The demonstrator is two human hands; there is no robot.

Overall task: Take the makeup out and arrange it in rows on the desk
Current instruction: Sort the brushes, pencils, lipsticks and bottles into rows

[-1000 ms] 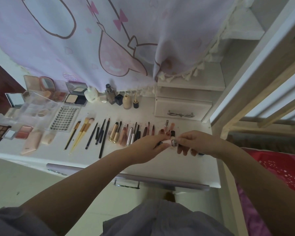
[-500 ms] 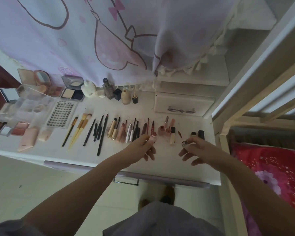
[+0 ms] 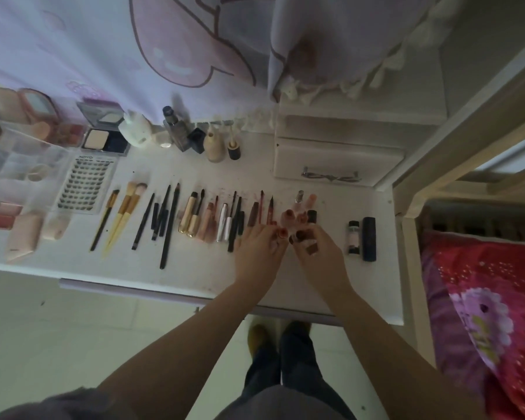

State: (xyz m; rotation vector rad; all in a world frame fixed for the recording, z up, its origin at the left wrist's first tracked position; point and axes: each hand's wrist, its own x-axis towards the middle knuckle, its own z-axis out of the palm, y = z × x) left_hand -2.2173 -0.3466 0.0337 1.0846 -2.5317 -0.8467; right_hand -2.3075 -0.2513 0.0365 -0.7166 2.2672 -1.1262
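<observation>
On the white desk [image 3: 194,268] lies a row of makeup: brushes [image 3: 125,207], dark pencils [image 3: 169,225], gold and white tubes [image 3: 188,216] and small lip items [image 3: 288,218]. My left hand [image 3: 255,253] pinches a small lipstick with a reddish top [image 3: 282,233] at the right end of this row. Right beside it, my right hand [image 3: 322,259] grips a small dark-capped tube [image 3: 299,237]; its lower part is hidden by my fingers. Both hands almost touch above the desk.
A clear tube [image 3: 352,237] and a dark tube [image 3: 369,239] lie right of my hands. Bottles [image 3: 214,144], compacts [image 3: 105,140], a lash card [image 3: 87,186] and a clear organizer [image 3: 19,165] fill the back and left. A small drawer unit [image 3: 337,159] stands at the back right.
My hands, apart half a second ago with one small piece in each, have come together again near the lip items. The view has shifted downward.
</observation>
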